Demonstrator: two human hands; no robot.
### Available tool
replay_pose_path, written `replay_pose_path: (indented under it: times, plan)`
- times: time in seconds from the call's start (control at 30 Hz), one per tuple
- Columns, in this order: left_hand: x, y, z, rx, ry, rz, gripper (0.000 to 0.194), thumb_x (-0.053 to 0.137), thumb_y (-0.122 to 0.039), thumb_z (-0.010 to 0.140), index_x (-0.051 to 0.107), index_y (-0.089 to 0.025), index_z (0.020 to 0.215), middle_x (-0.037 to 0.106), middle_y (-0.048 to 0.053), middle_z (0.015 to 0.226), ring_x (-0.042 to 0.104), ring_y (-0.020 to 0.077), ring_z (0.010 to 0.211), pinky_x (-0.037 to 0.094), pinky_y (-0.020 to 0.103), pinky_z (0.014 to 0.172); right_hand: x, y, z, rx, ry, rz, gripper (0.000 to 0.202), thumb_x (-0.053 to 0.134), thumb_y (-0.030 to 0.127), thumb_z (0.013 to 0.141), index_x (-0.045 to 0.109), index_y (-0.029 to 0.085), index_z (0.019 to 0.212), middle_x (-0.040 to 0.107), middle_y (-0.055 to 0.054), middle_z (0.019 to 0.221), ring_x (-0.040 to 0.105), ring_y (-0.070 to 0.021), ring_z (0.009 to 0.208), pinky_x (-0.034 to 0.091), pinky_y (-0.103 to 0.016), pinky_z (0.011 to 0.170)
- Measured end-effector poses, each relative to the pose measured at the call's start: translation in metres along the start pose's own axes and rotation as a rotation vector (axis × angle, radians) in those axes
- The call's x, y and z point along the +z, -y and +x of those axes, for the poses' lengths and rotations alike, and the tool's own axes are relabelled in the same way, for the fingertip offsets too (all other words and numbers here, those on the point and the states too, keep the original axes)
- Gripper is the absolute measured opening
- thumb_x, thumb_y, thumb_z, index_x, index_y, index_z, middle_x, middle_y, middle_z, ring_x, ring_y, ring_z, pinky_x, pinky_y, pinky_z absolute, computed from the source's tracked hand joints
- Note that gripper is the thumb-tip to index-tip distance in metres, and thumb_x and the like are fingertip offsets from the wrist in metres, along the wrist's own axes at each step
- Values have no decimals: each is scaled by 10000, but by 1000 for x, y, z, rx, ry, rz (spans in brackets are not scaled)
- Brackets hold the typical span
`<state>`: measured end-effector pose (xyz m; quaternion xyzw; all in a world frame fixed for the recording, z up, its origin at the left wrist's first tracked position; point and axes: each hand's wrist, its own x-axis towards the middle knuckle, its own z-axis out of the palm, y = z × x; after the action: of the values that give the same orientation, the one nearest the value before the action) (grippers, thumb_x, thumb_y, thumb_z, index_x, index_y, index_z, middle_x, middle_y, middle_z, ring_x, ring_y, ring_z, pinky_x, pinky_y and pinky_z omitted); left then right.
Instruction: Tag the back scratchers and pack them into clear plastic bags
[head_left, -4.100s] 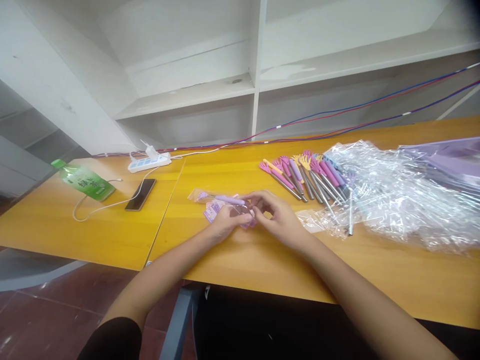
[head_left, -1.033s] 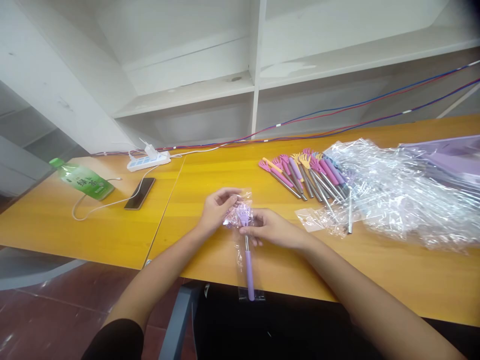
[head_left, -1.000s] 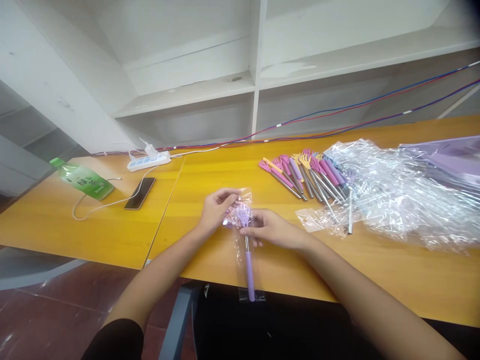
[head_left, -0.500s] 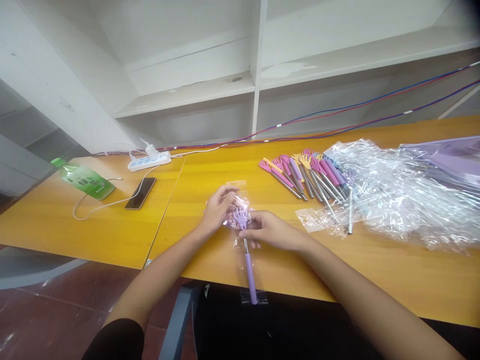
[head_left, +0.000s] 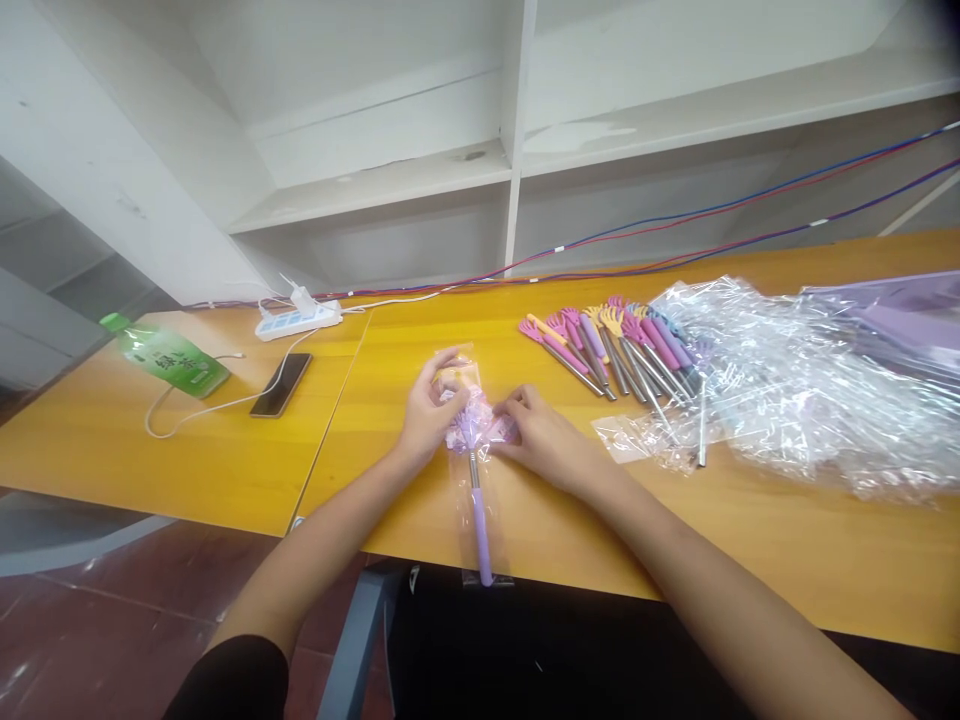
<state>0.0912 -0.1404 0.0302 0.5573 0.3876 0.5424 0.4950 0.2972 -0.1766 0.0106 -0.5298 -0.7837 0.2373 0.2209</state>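
Note:
A purple back scratcher [head_left: 481, 520] with a hand-shaped head and metal shaft lies in a clear plastic bag [head_left: 459, 500], its handle end at the table's front edge. My left hand [head_left: 433, 408] is closed on the upper part of the bag, left of the scratcher's head. To the right of the head, my right hand [head_left: 541, 436] pinches the pinkish, crinkled side of the wrapping. Part of the scratcher's head is blurred by shiny plastic.
Several colored scratchers [head_left: 615, 345] lie behind to the right, beside a heap of clear bags [head_left: 810, 400]. On the left are a green bottle [head_left: 176, 360], a phone [head_left: 281, 385] and a white power strip [head_left: 298, 318] with cables.
The bagged scratcher has shifted left and slightly away from me. My right hand has moved from the scratcher's neck to the wrapping beside its head. My left hand has moved slightly away from me.

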Motion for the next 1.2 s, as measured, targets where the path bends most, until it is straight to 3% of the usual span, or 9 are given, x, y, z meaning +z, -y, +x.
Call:
replay_pose_path:
  times: [0.2,0.33,0.43,0.63,0.73,0.8,0.87,1.03,1.2]
  plan:
    - [4,-3,-5,-40,112,-50,643,817,-268,816,593,-281,1418,534,100,1528,695,153,957,564,317,887,-3,-23,4,15,45,118,513,872,343,798,658,221,1248,546,-104,1251,670,-200,888,562,-389,880]
    - [4,-2,-7,-107,137,-67,621,729,-214,820,599,-275,1424,572,103,1505,729,165,916,555,288,777,-6,-25,4,44,73,115,309,820,304,818,672,218,1075,566,-86,1187,648,-185,831,544,-369,809]
    - [3,0,-8,-158,129,-87,598,682,-224,835,608,-278,1425,621,93,1449,742,178,885,534,266,689,-9,-19,3,73,67,107,299,826,320,800,622,222,996,602,-72,1113,631,-201,833,504,-350,755]
    - [2,5,-6,-229,105,-119,528,697,-309,859,661,-284,1386,617,76,1472,750,182,887,576,284,718,-26,-11,2,59,147,230,192,656,337,936,517,235,850,676,-39,846,603,-206,758,427,-325,683]
    - [2,6,-4,-277,128,-176,528,672,-316,856,676,-273,1382,629,77,1467,735,187,938,564,261,676,-36,-16,3,58,-119,265,95,602,305,950,561,230,992,694,-55,878,640,-225,809,463,-352,740]
    - [3,6,-3,-318,137,-219,525,666,-308,851,687,-246,1371,650,92,1441,725,192,963,560,258,675,-40,-19,5,77,-353,302,169,579,321,970,576,227,1111,679,-55,896,654,-224,802,492,-376,773]
    - [4,4,-3,-351,134,-252,509,684,-304,847,699,-223,1349,662,107,1429,727,199,968,571,279,714,-40,-20,7,94,-460,417,241,589,415,990,579,233,1147,645,-39,885,645,-201,729,519,-376,735]
    - [5,0,-5,-453,273,-383,498,677,-407,878,718,-193,1326,682,147,1419,737,313,1115,586,412,886,-30,-9,8,51,-415,801,425,675,621,935,547,248,1095,645,-53,990,687,-196,791,582,-341,650]
    - [3,-1,-4,-511,318,-506,494,631,-429,901,733,-148,1293,738,174,1328,666,356,1282,530,493,1049,-27,-3,7,74,-378,578,394,644,616,965,577,228,955,687,-71,913,662,-194,752,554,-347,664]
